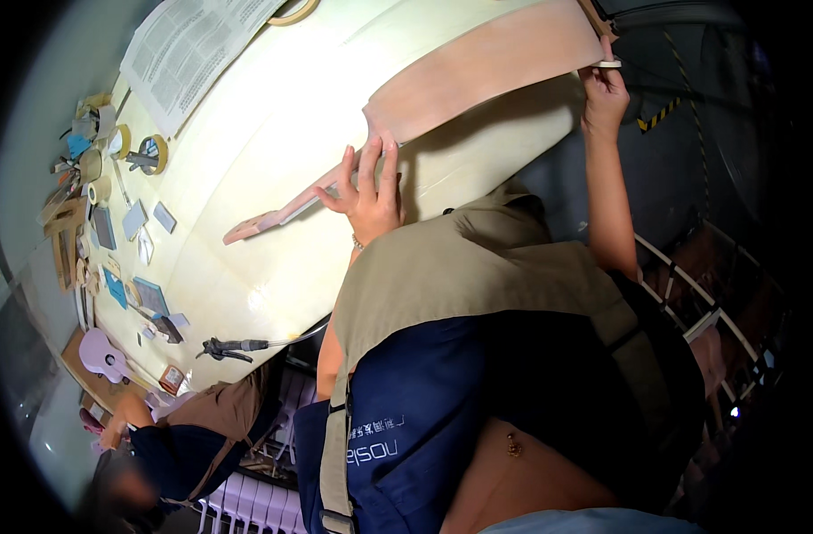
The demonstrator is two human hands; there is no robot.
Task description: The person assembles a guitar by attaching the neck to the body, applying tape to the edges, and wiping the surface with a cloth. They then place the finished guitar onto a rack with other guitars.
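Note:
An unpainted, pinkish-wood guitar (491,71) stands on its edge on the pale table, its curved side facing up and its neck (313,191) pointing left. My left hand (371,200) is spread at the joint of neck and body, fingertips touching the wood there. At the far right end of the body, my right hand (606,100) has its fingers bent around a thin, pale, ring-like roll of tape (607,64), with one finger reaching up past it beside the guitar's end. Part of that grip is hidden.
A newspaper sheet (189,58) and a tape roll (293,12) lie at the far side. Sanding blocks (151,295), more tape and tools crowd the left. An air gun (233,347) lies at the near edge. Another person (197,436) works at lower left beside a lilac guitar (104,354).

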